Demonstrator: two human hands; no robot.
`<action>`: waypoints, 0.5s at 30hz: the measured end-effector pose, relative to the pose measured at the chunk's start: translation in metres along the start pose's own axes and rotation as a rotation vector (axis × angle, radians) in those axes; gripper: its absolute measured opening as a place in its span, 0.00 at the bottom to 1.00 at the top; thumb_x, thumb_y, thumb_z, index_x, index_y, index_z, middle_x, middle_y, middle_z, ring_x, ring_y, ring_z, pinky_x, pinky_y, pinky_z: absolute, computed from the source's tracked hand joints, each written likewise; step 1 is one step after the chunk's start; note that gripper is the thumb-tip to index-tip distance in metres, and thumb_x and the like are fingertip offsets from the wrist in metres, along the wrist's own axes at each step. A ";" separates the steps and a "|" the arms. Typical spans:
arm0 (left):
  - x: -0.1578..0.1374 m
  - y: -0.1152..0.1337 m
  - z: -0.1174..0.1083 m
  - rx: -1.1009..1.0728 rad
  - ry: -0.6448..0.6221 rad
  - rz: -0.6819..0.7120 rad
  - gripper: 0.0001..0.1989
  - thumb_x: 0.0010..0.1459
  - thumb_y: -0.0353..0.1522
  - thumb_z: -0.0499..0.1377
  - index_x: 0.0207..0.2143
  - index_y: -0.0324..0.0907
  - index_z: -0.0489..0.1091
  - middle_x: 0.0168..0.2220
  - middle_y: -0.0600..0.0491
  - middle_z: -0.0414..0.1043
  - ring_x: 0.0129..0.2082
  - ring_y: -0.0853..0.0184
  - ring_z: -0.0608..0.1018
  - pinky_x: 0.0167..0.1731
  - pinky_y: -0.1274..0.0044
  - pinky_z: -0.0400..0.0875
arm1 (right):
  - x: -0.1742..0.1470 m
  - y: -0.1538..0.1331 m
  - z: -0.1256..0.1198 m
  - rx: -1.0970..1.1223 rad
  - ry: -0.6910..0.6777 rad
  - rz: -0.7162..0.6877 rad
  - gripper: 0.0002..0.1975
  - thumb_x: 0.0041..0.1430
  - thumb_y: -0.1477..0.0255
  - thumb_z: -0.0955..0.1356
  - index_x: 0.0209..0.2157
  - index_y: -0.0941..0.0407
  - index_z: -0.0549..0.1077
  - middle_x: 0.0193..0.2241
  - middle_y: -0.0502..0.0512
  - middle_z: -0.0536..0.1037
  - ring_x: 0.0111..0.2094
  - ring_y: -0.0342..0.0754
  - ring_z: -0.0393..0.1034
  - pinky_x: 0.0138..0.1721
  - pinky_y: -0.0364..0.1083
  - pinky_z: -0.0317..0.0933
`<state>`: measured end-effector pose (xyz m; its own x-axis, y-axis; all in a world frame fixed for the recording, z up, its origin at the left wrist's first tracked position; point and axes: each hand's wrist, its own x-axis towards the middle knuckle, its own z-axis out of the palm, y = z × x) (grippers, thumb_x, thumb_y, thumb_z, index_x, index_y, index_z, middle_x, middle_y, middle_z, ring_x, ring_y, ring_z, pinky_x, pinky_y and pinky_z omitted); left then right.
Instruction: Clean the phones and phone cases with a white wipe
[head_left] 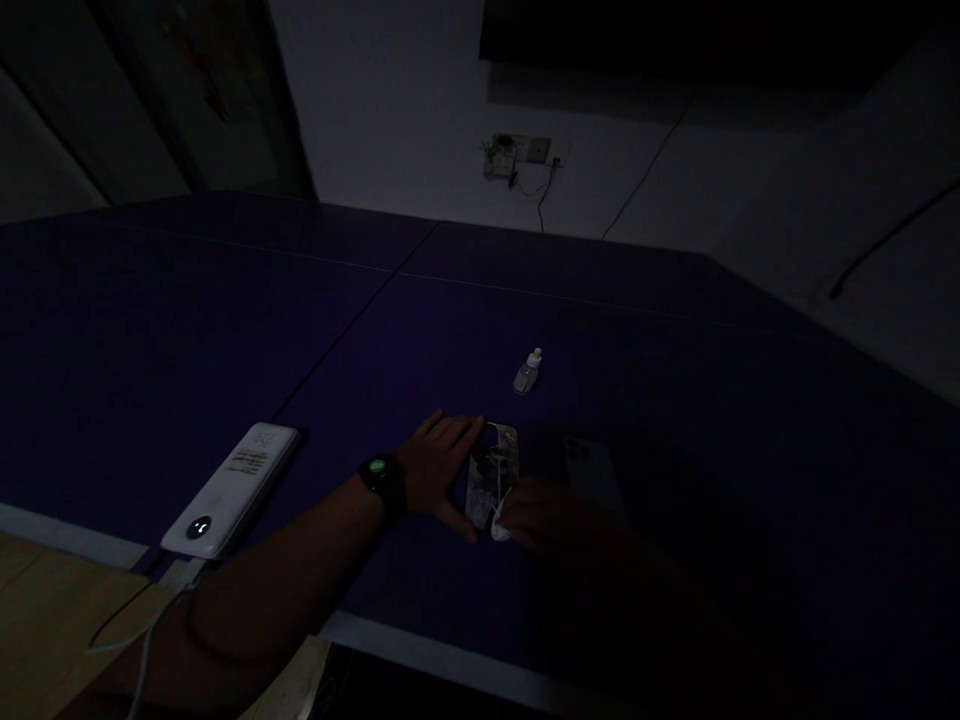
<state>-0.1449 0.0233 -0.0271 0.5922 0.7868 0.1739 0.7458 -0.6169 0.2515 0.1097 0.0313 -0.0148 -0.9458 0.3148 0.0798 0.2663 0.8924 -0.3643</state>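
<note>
Spreading wide, the left hand [435, 468] touches the left edge of a patterned phone [486, 488] on the blue worktop [450, 330], while the right hand [541, 513] pinches a white cloth [500, 525] at its lower right corner. A small bottle [527, 373] sits beyond; another phone [592, 468] lies beside the right hand.

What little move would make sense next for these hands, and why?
Probably slide the white wad up across the patterned phone or case: the right hand holds it at the near end, the left hand rests at the left edge, and much of the surface beyond lies uncovered.
</note>
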 end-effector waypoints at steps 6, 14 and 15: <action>0.000 0.001 -0.001 -0.007 -0.011 -0.006 0.73 0.35 0.71 0.56 0.71 0.32 0.40 0.67 0.29 0.55 0.66 0.40 0.60 0.66 0.50 0.45 | -0.007 0.006 -0.004 0.029 -0.007 0.057 0.10 0.65 0.78 0.65 0.39 0.56 0.78 0.41 0.58 0.80 0.43 0.49 0.74 0.45 0.49 0.68; 0.001 0.000 0.000 -0.017 -0.028 -0.025 0.73 0.35 0.71 0.56 0.70 0.30 0.41 0.67 0.28 0.54 0.67 0.40 0.59 0.66 0.50 0.44 | -0.001 0.007 -0.009 -0.053 0.091 0.140 0.10 0.66 0.78 0.64 0.38 0.56 0.78 0.40 0.59 0.80 0.43 0.50 0.74 0.46 0.50 0.68; 0.001 0.000 0.000 -0.018 -0.028 -0.026 0.73 0.35 0.71 0.56 0.70 0.30 0.41 0.67 0.28 0.54 0.67 0.40 0.59 0.66 0.50 0.44 | -0.003 0.008 -0.010 -0.040 0.076 0.134 0.10 0.66 0.78 0.64 0.39 0.56 0.78 0.40 0.59 0.80 0.43 0.50 0.74 0.45 0.49 0.68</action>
<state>-0.1443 0.0238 -0.0266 0.5811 0.8017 0.1398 0.7558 -0.5954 0.2724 0.1161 0.0409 -0.0088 -0.8849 0.4540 0.1040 0.3975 0.8525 -0.3394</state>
